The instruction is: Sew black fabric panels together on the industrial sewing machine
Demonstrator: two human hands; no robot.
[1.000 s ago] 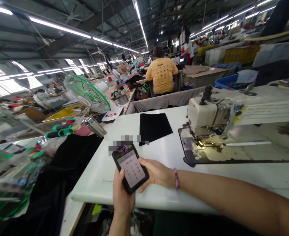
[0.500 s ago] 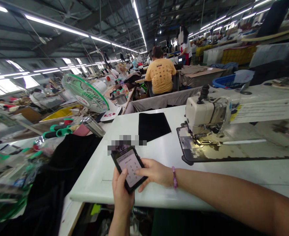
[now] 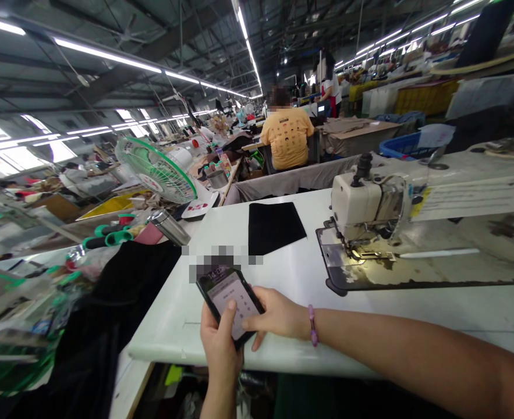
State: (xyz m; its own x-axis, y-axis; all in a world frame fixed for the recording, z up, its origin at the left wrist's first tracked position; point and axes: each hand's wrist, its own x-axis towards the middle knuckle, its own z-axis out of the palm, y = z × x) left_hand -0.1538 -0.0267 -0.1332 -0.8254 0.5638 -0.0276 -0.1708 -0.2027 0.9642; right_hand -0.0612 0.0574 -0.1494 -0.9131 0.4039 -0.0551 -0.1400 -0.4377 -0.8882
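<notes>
Phone top pixelated; left thumb partly covers keypad.

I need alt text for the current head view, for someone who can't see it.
A left hand and right hand hold a phone showing digits over a white worktable. Beyond lies a black fabric piece, with a sewing machine to its right. Farther back, a person in a yellow shirt sits facing away.

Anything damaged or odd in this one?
The sewing machine bed looks worn: its surface is blotchy, dark and pale patches mixed. Square pixel blocks by the top of the phone are probably image masking, not damage.
</notes>
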